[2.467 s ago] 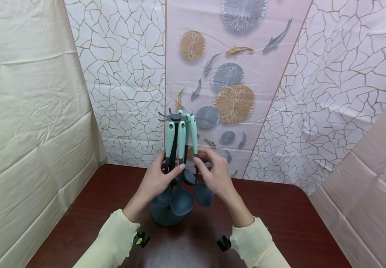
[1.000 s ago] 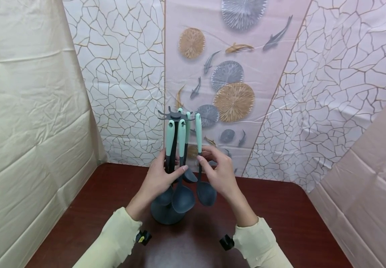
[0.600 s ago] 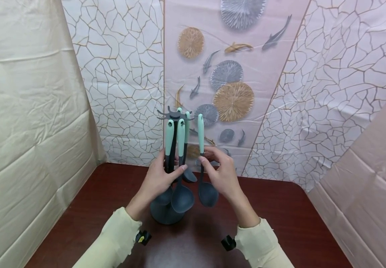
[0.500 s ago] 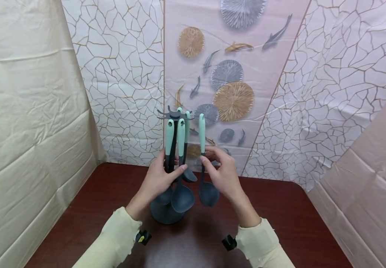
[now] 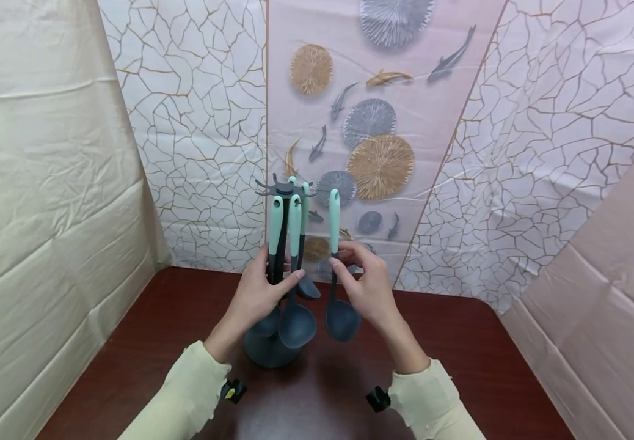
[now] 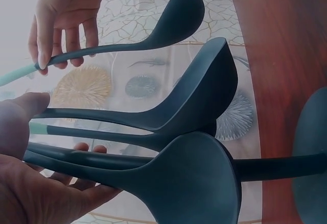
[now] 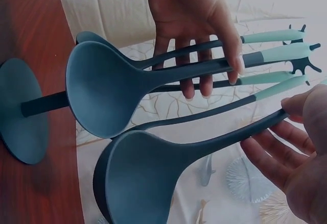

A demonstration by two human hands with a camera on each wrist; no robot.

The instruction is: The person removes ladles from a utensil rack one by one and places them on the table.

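Observation:
A dark utensil stand (image 5: 270,354) with a round base and a hooked top ring stands upright on the table. Several dark utensils with mint handles hang around its pole, including a front ladle (image 5: 297,326). My left hand (image 5: 254,292) grips the stand among the hanging utensils, its thumb across the front handle and its fingers behind. To the right, my right hand (image 5: 371,286) pinches another ladle (image 5: 342,321) by its dark shaft just under the mint part. That ladle hangs bowl down, apart from the hooks. The right wrist view shows its deep bowl (image 7: 145,178) close up.
The dark red table (image 5: 432,360) has a patterned cloth (image 5: 201,146) hanging behind it. Plain pale cloths (image 5: 47,214) close off both sides. A small black device sits at each wrist, by the pale sleeves (image 5: 429,397).
My right hand has drawn the ladle from beside the hook ring out to the right, away from the stand. My left hand keeps its grip on the stand. The head view has shifted slightly.

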